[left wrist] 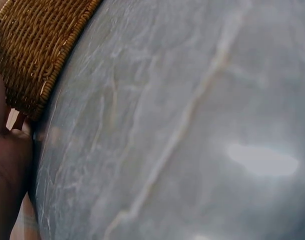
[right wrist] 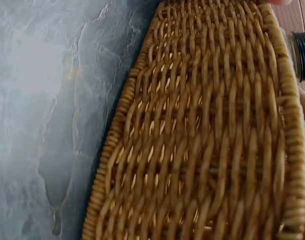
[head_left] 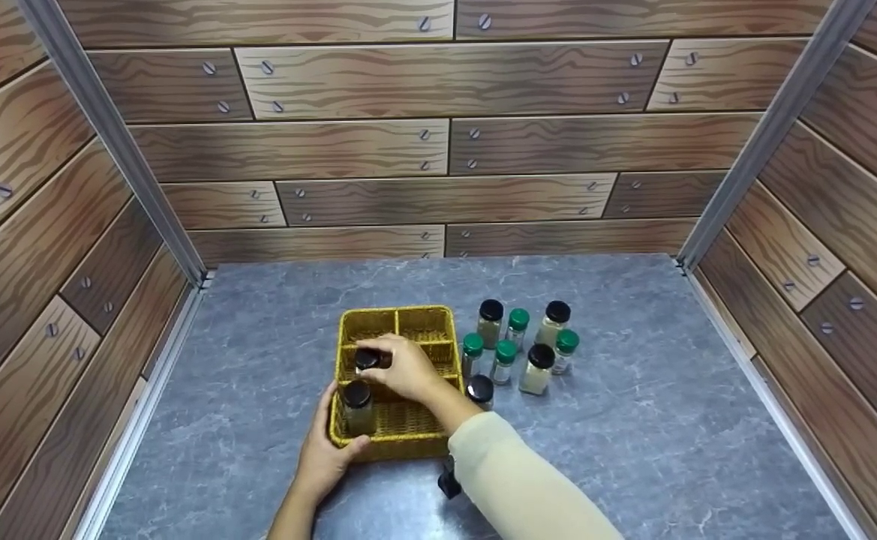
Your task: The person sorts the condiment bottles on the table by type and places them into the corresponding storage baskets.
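Observation:
A yellow-brown woven basket (head_left: 408, 448) with several compartments stands on the grey marbled table. My left hand (head_left: 324, 456) grips its near left corner, thumb over the near rim and fingers along the left side. My right hand (head_left: 406, 369) reaches over the basket and pinches a black-capped spice jar (head_left: 367, 359) at the middle left compartment; the jar's lower part is hidden. Another black-capped spice jar (head_left: 358, 411) stands upright in the near left compartment. The basket's woven wall (right wrist: 207, 125) fills much of the right wrist view, with a black cap (right wrist: 303, 57) past its rim.
Right of the basket stand several spice jars, some with black caps (head_left: 536, 367), some smaller with green caps (head_left: 504, 352). One black-capped jar (head_left: 479, 390) is close by the basket, partly behind my right forearm. Wood-patterned walls (head_left: 438, 150) enclose the back and sides.

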Available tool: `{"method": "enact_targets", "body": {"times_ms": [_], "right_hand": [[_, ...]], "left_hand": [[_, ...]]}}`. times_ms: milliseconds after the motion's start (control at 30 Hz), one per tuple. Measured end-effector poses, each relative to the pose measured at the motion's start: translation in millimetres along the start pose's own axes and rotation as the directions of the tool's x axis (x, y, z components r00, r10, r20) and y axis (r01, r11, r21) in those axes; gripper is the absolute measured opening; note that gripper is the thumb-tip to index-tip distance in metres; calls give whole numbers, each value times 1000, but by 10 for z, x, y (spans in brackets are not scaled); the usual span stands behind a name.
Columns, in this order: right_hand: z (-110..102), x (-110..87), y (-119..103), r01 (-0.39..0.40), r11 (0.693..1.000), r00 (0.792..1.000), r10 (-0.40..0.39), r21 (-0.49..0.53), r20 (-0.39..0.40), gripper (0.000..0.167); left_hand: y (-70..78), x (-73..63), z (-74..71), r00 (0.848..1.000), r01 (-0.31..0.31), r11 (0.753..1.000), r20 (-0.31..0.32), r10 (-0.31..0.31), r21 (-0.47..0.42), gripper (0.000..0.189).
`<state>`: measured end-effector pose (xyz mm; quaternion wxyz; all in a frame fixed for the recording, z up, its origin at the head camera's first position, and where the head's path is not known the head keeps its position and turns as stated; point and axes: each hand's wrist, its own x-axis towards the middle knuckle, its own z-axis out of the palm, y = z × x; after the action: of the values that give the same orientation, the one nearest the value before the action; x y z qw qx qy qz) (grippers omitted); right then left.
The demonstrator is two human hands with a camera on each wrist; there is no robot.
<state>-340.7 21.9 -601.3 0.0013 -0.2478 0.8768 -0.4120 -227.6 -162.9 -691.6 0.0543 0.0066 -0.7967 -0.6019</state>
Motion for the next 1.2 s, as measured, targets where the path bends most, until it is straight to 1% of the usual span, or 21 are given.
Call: {"method": "enact_targets", "body": {"times_ms": [167, 367, 600, 800, 933, 1067, 1200], "right_hand": [[-25, -4, 29, 28, 1000, 999, -28, 2, 24, 52], [-8, -3, 24, 2, 1000, 1000, -1, -27, 9, 51], [7, -15, 14, 18, 999, 1000, -18, -43, 4, 51], [7, -20, 12, 4, 999, 1000, -3, -46, 11, 54], [3, -24, 12, 1, 999, 1000, 0, -55, 24, 58], [-11, -35, 3, 4, 1000, 1000, -3, -29, 31, 64], [-42, -45, -15, -13, 1000, 1000, 13, 13, 15, 65]], "left_hand": [[3, 5, -2, 1000, -1, 1000, 6, 1, -7, 114], [16, -5, -16, 1000, -20, 1000, 4, 20, -4, 115], [14, -10, -9, 1000, -28, 999, -4, 28, 15, 115], [0, -10, 9, 1000, -25, 1000, 0, 25, 17, 115], [-4, -5, 13, 1000, -18, 1000, 1, 18, 5, 115], [-10, -3, 11, 1000, -14, 1000, 0, 14, -2, 114], [-9, 7, -1, 1000, -25, 1000, -1, 25, 2, 113]]}}
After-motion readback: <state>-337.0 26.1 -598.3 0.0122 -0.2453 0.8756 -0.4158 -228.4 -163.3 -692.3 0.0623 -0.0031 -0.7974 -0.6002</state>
